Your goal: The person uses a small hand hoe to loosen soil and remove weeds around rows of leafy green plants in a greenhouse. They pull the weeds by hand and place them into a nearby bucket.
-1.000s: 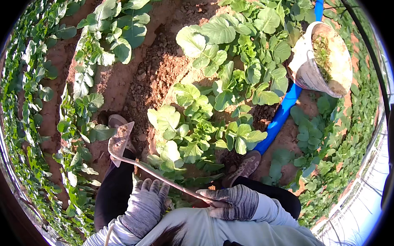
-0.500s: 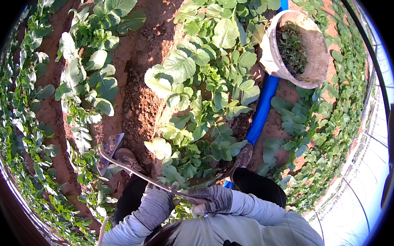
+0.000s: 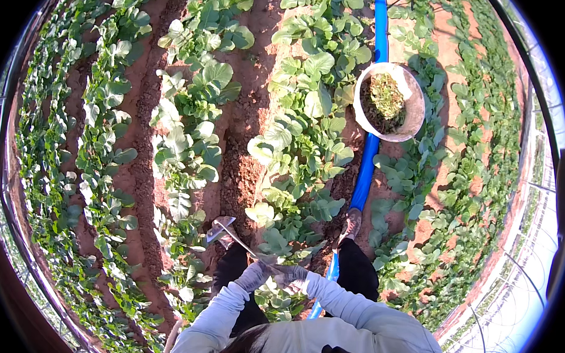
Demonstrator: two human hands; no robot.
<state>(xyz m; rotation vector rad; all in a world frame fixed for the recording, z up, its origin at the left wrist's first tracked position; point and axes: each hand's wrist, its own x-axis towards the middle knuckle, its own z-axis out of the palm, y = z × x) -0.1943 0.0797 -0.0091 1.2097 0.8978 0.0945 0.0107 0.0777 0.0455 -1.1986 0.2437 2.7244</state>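
Observation:
I hold a small hoe point(image 3: 226, 231) with both gloved hands low in the head view. Its flat metal blade point(image 3: 220, 227) hangs over the soil furrow just left of my legs, and the thin handle runs back to my hands. My left hand point(image 3: 258, 270) grips the handle nearer the blade. My right hand point(image 3: 289, 274) grips its end, close beside the left. Leafy green plants point(image 3: 299, 153) grow in a row straight ahead, between my feet. My right shoe point(image 3: 351, 224) stands next to a blue pipe.
A white bucket point(image 3: 362, 114) holding pulled weeds and soil sits to the upper right on a blue pipe point(image 3: 365, 173) that runs along the furrow. Red-brown soil furrows point(image 3: 242, 175) separate more plant rows on both sides. A greenhouse frame point(image 3: 539, 129) edges the right.
The view has risen and pulled back, so the rows and bucket look smaller. The hoe blade has lifted off the soil and my hands have drawn closer together on the handle.

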